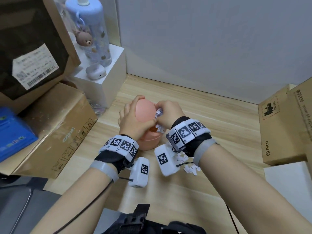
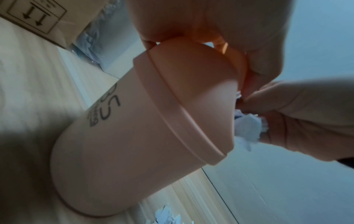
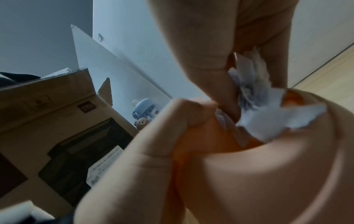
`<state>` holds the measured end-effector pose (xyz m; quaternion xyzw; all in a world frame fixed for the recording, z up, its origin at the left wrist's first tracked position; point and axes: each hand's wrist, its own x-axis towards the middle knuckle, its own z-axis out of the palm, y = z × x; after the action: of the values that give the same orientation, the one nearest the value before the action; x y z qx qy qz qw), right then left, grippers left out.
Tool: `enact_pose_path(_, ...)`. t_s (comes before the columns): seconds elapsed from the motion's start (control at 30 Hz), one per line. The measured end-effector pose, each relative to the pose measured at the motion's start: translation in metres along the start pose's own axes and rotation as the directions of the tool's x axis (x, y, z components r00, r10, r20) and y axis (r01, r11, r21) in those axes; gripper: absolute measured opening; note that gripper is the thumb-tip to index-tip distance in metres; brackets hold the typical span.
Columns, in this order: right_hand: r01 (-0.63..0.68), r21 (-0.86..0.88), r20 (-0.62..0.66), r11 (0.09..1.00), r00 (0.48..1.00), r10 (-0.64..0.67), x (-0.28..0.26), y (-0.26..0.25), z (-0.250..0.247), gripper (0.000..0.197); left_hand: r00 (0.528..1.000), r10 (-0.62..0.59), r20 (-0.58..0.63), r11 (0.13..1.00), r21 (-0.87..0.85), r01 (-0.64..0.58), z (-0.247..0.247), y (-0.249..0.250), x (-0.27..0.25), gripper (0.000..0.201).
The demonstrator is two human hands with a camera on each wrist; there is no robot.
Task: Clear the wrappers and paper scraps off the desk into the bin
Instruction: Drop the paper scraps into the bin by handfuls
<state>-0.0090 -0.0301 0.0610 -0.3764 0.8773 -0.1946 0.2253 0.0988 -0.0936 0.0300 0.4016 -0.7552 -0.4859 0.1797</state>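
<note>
A small pink bin (image 1: pixel 149 141) (image 2: pixel 134 136) stands mid-desk. My left hand (image 1: pixel 131 119) grips its pink swing lid (image 1: pixel 145 110) (image 2: pixel 193 78) and holds it tilted open. My right hand (image 1: pixel 168 114) pinches a wad of white and printed paper scraps (image 1: pixel 159 114) (image 3: pixel 268 115) (image 2: pixel 247 128) at the bin's mouth (image 3: pixel 287 145), right beside the left thumb (image 3: pixel 184 115). More white paper scraps (image 1: pixel 187 163) (image 2: pixel 168 215) lie on the desk (image 1: pixel 211 129) by my right wrist.
Cardboard boxes (image 1: pixel 55 125) are stacked on the left, with a blue bottle (image 1: pixel 91 31) and a white earbud case (image 1: pixel 95 71) on a white block. Another carton (image 1: pixel 283 129) stands at the right. A crinkled plastic wrapper (image 1: pixel 97 107) lies beside the left box.
</note>
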Motion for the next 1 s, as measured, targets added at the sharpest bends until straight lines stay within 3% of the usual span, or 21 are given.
enact_pose_path(0.27,0.117,0.151,0.053,0.982,0.991,-0.126,-0.014,0.008,-0.024,0.065,1.000,0.004,0.001,1.000,0.005,-0.004,-0.001,0.000,0.001,0.071)
enact_pose_path(0.47,0.128,0.230,0.055,0.965,0.988,-0.144,-0.022,0.015,-0.035,0.050,1.000,0.002,0.000,1.000,-0.006,-0.002,-0.001,0.001,-0.001,0.070)
enact_pose_path(0.6,0.189,0.099,0.080,0.977,0.977,-0.197,-0.025,0.025,-0.028,0.033,1.000,0.016,-0.001,1.000,-0.006,-0.016,-0.002,0.001,-0.002,0.069)
enact_pose_path(0.67,0.252,-0.050,0.145,0.966,0.959,-0.242,-0.026,0.030,-0.021,0.034,1.000,0.018,-0.006,1.000,-0.013,-0.019,-0.002,0.001,-0.002,0.069)
enact_pose_path(0.77,0.340,-0.328,0.281,0.881,0.926,-0.253,-0.026,0.036,-0.009,0.034,1.000,0.011,-0.009,1.000,-0.016,-0.012,-0.001,0.001,-0.002,0.068)
enact_pose_path(0.83,0.373,-0.389,0.307,0.843,0.915,-0.263,-0.027,0.040,-0.004,0.029,1.000,0.013,-0.003,1.000,-0.016,-0.013,-0.001,-0.001,-0.003,0.068)
enact_pose_path(0.9,0.393,-0.327,0.282,0.859,0.909,-0.308,-0.028,0.044,-0.004,0.026,0.999,0.041,0.005,0.999,-0.007,-0.041,-0.003,-0.003,-0.002,0.068)
enact_pose_path(1.0,0.350,-0.098,0.088,0.932,0.935,-0.342,-0.027,0.059,-0.011,0.027,0.999,0.035,-0.036,0.999,0.016,-0.034,-0.004,-0.001,0.006,0.069)
